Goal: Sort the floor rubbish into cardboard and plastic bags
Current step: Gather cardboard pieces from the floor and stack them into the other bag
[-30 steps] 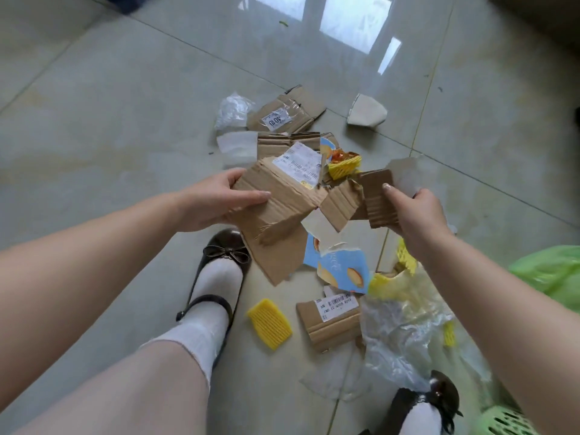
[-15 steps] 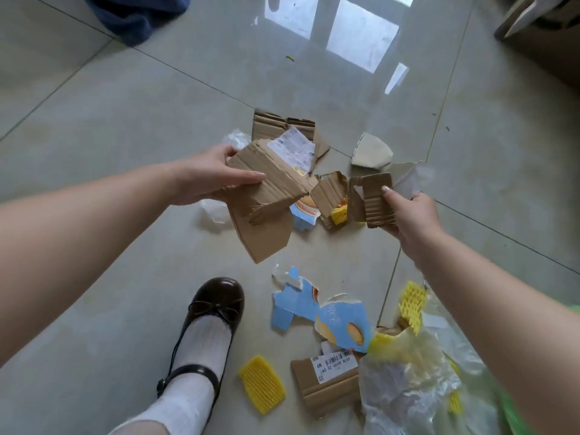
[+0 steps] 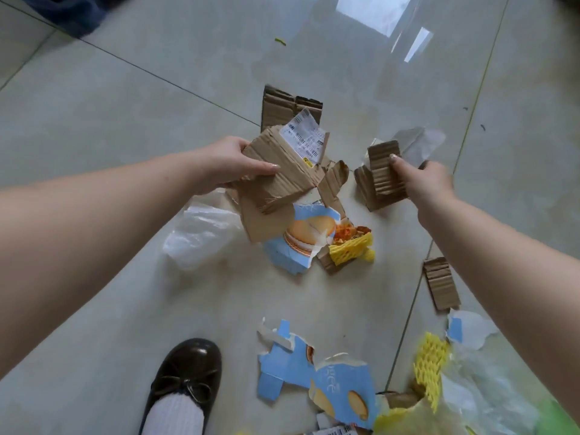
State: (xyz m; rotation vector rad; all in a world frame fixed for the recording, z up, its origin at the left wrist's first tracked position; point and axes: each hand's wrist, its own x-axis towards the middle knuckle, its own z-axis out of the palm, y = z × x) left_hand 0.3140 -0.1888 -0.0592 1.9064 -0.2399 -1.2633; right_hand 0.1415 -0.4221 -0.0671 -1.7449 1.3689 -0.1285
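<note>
My left hand grips a large torn sheet of brown cardboard with a white shipping label, held above the floor. My right hand is shut on smaller corrugated cardboard pieces. Below them on the tiles lie a blue biscuit box scrap, a yellow foam net and a clear plastic bag. Another brown cardboard piece lies flat beyond the held sheet, and a small cardboard strip lies under my right forearm.
Torn blue box pieces, a second yellow foam net and crumpled clear plastic lie at the lower right. My left shoe stands at the bottom. A dark blue cloth lies at the far upper left.
The view has tilted forward and both hands have moved further out over the floor, still holding their cardboard. The biscuit box scrap and clear bag beneath are now uncovered.
</note>
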